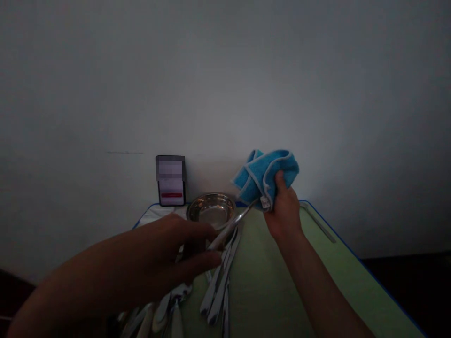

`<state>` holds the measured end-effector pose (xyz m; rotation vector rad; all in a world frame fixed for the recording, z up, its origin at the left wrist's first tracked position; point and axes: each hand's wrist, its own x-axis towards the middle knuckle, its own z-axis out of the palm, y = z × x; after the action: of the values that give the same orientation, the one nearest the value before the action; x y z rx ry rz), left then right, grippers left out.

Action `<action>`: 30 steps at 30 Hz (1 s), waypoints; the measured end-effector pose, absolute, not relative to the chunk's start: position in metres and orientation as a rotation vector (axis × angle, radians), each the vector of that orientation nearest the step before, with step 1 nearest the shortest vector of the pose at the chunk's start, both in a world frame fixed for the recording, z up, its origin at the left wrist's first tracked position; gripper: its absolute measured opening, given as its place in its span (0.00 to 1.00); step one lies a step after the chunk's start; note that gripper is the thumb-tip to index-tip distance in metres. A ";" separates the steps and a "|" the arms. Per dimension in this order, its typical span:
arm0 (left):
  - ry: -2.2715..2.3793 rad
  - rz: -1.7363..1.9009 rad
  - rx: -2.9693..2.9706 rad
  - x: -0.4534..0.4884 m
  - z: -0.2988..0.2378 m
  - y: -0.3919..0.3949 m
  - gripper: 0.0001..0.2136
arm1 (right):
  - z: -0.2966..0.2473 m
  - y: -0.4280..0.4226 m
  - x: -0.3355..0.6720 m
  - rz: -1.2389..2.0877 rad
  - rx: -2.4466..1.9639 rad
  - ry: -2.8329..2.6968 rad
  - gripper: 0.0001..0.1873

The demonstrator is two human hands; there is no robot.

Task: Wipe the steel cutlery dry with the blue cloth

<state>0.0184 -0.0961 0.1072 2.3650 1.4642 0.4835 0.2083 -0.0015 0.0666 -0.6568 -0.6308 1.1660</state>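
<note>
My left hand pinches the handle end of a shiny metal piece of cutlery between thumb and fingers. The cutlery slants up to the right, and its far end is hidden inside a blue cloth with pale edging and a small white tag. Wrapped round that cloth, with the thumb on top, is my right hand. Because the head of the cutlery is covered, I cannot tell its kind. Below it, several table knives lie together on the green tabletop.
Behind my left hand stands a round steel bowl. A phone leans upright on the wall. More cutlery lies at the near left, some with pale handles. One knife lies by the blue right edge.
</note>
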 end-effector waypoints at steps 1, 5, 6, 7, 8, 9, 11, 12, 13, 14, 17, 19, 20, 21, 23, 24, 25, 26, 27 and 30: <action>1.462 0.407 2.351 0.015 0.107 -0.097 0.14 | 0.065 0.001 0.209 1.164 -0.627 -0.616 0.14; 1.382 0.304 2.335 0.014 0.113 -0.096 0.15 | 0.060 0.007 0.212 1.161 -0.584 -0.590 0.11; 1.379 0.317 2.331 0.016 0.116 -0.094 0.14 | 0.060 0.007 0.212 1.170 -0.575 -0.578 0.10; 1.375 0.326 2.321 0.019 0.117 -0.093 0.13 | 0.060 0.007 0.211 1.181 -0.566 -0.561 0.10; 1.365 0.325 2.307 0.021 0.119 -0.091 0.11 | 0.061 0.007 0.211 1.193 -0.558 -0.539 0.09; 1.342 0.311 2.291 0.023 0.120 -0.089 0.10 | 0.061 0.006 0.210 1.211 -0.554 -0.517 0.08; 1.307 0.254 2.268 0.026 0.119 -0.086 0.09 | 0.061 0.003 0.207 1.268 -0.558 -0.478 0.07; 1.308 0.218 2.264 0.027 0.118 -0.084 0.09 | 0.061 0.002 0.205 1.302 -0.560 -0.466 0.07; 1.328 0.196 2.270 0.028 0.117 -0.083 0.09 | 0.061 0.000 0.203 1.334 -0.560 -0.459 0.07; 1.356 0.188 2.286 0.029 0.115 -0.083 0.08 | 0.061 -0.002 0.200 1.358 -0.558 -0.455 0.06; 1.416 0.193 2.339 0.030 0.111 -0.081 0.09 | 0.059 -0.006 0.194 1.410 -0.534 -0.476 0.05; 1.438 0.222 2.363 0.032 0.110 -0.081 0.09 | 0.058 -0.007 0.191 1.440 -0.522 -0.475 0.06; 1.446 0.232 2.367 0.032 0.110 -0.081 0.09 | 0.058 -0.007 0.191 1.455 -0.517 -0.466 0.06; 1.451 0.240 2.366 0.033 0.110 -0.081 0.10 | 0.057 -0.006 0.191 1.466 -0.514 -0.455 0.06; 1.443 0.253 2.351 0.032 0.111 -0.080 0.11 | 0.057 -0.002 0.193 1.459 -0.512 -0.440 0.06; 1.432 0.257 2.338 0.030 0.111 -0.080 0.11 | 0.057 0.001 0.195 1.437 -0.517 -0.439 0.06; 1.425 0.265 2.323 0.028 0.112 -0.079 0.11 | 0.057 0.004 0.198 1.403 -0.526 -0.441 0.07; 1.423 0.282 2.306 0.024 0.112 -0.079 0.11 | 0.056 0.007 0.201 1.364 -0.540 -0.447 0.08; 1.420 0.309 2.292 0.021 0.112 -0.079 0.11 | 0.056 0.010 0.204 1.324 -0.553 -0.458 0.09; 1.378 0.383 2.268 0.014 0.114 -0.080 0.10 | 0.058 0.014 0.212 1.213 -0.566 -0.513 0.12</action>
<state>0.0136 -0.0804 0.1136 2.2676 1.3783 0.3833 0.2116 0.0142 0.0575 -0.5658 -0.5130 1.2133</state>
